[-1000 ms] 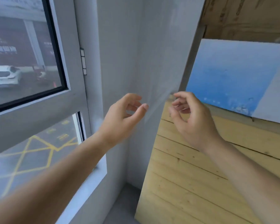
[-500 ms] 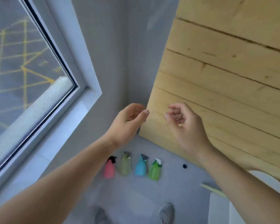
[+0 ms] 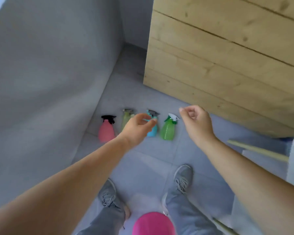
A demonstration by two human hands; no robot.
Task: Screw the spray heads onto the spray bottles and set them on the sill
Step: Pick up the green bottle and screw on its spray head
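Several spray bottles stand in a row on the grey floor by the wall: a pink bottle [image 3: 106, 131] with a black head, a pale yellow-green bottle [image 3: 126, 118], a blue bottle [image 3: 152, 131] and a green bottle [image 3: 168, 131] with a white head. My left hand [image 3: 137, 128] hovers high above the row, fingers loosely curled and empty, partly hiding the yellow-green and blue bottles. Over to the right of the green bottle, my right hand [image 3: 196, 122] is also loosely curled and holds nothing. The window sill is out of view.
A grey wall [image 3: 49, 73] rises on the left. A wooden plank panel [image 3: 227, 56] stands at the right. My grey shoes [image 3: 183, 178] are on the floor tiles below. A pink round object [image 3: 153, 223] shows at the bottom edge. A wooden stick [image 3: 256, 150] lies at right.
The view has swung down from the window and wall to the floor. The bottles and my feet have come into view. Both hands stay raised and empty.
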